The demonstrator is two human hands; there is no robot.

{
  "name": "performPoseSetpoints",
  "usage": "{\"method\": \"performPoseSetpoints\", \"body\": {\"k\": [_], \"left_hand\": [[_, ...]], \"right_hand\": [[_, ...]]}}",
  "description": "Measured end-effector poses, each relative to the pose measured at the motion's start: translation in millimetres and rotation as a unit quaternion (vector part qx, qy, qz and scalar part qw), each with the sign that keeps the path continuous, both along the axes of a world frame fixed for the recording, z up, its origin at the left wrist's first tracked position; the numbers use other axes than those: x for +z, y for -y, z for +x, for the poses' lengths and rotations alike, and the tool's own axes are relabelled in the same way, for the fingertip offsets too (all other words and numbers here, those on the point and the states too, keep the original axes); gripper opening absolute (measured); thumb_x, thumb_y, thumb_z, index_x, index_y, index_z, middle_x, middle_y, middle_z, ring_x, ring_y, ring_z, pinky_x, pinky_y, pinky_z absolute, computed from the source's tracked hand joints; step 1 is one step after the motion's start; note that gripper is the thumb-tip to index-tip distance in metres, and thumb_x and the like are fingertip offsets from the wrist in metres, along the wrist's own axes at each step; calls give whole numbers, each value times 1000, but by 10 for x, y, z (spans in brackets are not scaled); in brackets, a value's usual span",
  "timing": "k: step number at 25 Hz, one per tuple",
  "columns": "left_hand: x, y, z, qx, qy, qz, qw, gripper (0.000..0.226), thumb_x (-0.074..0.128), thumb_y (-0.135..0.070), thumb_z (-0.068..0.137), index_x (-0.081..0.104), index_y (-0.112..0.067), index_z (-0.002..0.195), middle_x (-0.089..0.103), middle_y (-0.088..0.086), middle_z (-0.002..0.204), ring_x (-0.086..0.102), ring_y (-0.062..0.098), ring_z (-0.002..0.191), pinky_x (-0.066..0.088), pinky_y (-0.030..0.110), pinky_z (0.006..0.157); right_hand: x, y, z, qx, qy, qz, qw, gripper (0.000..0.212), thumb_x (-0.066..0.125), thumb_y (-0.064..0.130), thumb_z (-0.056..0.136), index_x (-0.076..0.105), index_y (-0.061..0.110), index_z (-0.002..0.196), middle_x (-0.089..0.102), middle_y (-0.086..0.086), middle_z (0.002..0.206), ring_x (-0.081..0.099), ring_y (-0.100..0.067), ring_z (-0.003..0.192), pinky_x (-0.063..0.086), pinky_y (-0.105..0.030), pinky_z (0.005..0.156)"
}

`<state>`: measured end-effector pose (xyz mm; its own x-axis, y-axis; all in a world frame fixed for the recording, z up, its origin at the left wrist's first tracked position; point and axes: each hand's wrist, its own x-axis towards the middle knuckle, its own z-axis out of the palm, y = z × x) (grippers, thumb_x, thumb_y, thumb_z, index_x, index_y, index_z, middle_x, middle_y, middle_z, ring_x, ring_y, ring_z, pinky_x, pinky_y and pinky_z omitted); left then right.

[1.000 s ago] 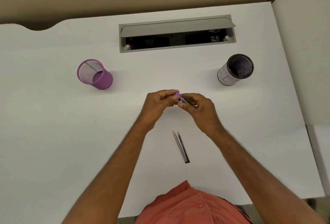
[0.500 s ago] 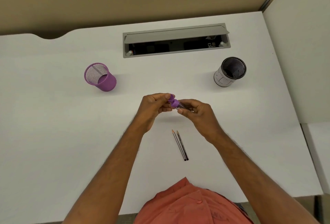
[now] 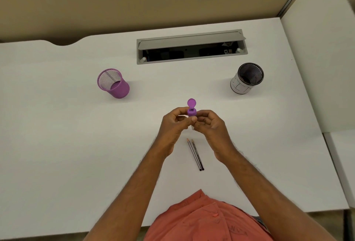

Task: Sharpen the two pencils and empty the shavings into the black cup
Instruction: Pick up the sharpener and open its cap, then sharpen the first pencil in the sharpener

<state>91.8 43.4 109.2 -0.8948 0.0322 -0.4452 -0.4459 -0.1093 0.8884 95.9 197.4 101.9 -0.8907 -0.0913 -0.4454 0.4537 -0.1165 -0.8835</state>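
A small purple sharpener [image 3: 191, 111] is held upright above the middle of the white desk [image 3: 57, 144], its round hinged lid flipped up and open. My left hand [image 3: 175, 125] and my right hand [image 3: 210, 125] both pinch it from either side; its lower body is hidden by my fingers. Two pencils [image 3: 195, 154] lie side by side on the desk just below my hands, their tips pointing away from me. The black mesh cup [image 3: 247, 78], wrapped in a white paper band, stands at the far right.
A purple mesh cup [image 3: 113, 83] stands at the far left. A grey cable hatch [image 3: 190, 47] is open at the back of the desk. A white partition [image 3: 326, 48] borders the right side.
The sharpener has turned from lying sideways between my hands to standing upright, and its lid has flipped open. The pencils have not moved.
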Motion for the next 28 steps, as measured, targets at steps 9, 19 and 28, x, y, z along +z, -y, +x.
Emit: {"method": "performPoseSetpoints", "body": {"k": [9,19,28], "left_hand": [[-117,194,220,-8,-41,-143,989,27,79,-14,84,71,-19,109,75,-7,104,70,8,98,59,33,88],[-273,239,571,3,-14,-202,979,32,79,-17,85,69,-19,115,72,-2,111,66,13,106,52,23,88],[-254,255,632,-29,-39,-240,969,34,82,-9,80,70,-17,111,72,-5,107,65,11,100,48,17,87]], "right_hand": [[-446,-176,335,188,-75,390,898,6,69,23,94,68,22,100,70,8,95,66,-7,85,56,-26,77],[-711,-187,618,235,-74,475,844,12,68,26,92,61,17,96,62,3,90,61,-21,83,49,-35,71],[-279,-307,546,193,-129,417,879,12,67,18,86,57,23,90,59,7,90,60,-14,77,50,-30,67]]}}
